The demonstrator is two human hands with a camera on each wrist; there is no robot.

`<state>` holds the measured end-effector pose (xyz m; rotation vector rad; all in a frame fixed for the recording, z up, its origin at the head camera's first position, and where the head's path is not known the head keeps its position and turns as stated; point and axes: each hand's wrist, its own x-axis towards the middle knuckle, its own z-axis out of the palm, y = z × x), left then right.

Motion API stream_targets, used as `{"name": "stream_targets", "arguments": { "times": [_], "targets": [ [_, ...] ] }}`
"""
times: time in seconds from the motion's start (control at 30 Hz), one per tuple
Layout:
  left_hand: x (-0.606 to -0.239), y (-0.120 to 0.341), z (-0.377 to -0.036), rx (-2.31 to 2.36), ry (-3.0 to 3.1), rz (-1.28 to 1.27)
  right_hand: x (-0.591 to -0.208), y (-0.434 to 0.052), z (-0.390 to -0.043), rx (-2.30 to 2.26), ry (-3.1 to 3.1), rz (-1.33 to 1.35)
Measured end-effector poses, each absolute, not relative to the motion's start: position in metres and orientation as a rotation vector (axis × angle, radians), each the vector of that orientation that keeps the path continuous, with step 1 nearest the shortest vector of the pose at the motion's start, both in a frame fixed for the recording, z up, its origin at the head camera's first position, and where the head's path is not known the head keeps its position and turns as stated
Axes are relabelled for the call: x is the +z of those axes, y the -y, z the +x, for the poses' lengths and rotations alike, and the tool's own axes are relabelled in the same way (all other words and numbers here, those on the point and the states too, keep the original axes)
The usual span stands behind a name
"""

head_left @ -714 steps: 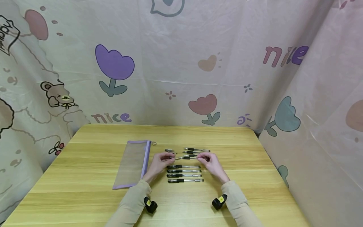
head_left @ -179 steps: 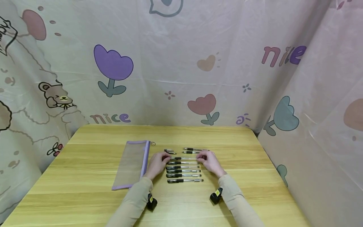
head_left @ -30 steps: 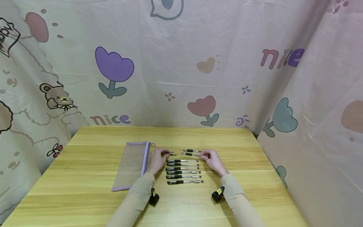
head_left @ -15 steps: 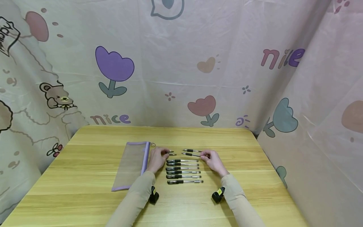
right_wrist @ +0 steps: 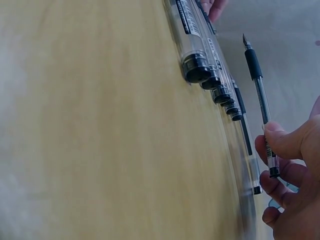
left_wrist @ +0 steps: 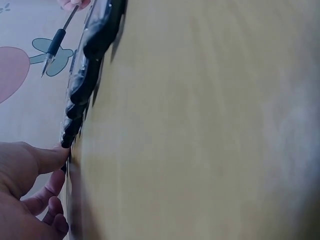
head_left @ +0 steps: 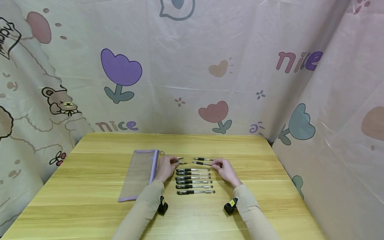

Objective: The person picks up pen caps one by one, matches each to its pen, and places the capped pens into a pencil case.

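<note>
Fingers [right_wrist: 280, 142] of right hand [head_left: 225, 170] pinching uncapped pen [right_wrist: 260, 100] by its rear end, tip free and lifted clear of table [head_left: 90, 186]. Pen's long axis running side to side, parallel to row of capped pens [head_left: 194, 180], tip aimed toward left hand [head_left: 166, 167].

Left hand at loose caps [head_left: 181, 161], just beyond far end of row, on its left side; fingertips [left_wrist: 60, 152] curled in at one cap, but whether pinched or only touched cannot tell from wrist view, too blurred.

Places from row: held pen just past its far edge, right half. Second uncapped pen [head_left: 202, 159] lying a little further off, same heading. Caps level with held pen, small gap between tip and caps. Mesh pencil case [head_left: 139, 173] left of row, beside left wrist, long axis running away from person.

Judged: cap lies straight along pen's axis from tip; left hand nearer cap, right hand nearer pen.
</note>
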<state>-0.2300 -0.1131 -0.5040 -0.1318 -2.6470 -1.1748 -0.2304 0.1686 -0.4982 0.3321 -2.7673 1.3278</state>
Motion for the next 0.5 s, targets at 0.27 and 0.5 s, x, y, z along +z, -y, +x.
{"name": "stream_targets", "arguments": {
  "times": [0.27,0.5],
  "targets": [
    [-0.5040,0.1142,-0.2291,-1.158,2.655,-0.109,-0.4977,-0.1677,-0.2297,1.330,2.777,0.323],
    [-0.5028,0.1148,-0.2287,-1.159,2.644,-0.091,-0.4979,-0.1671,-0.2302,1.324,2.781,0.319]
  ]
}}
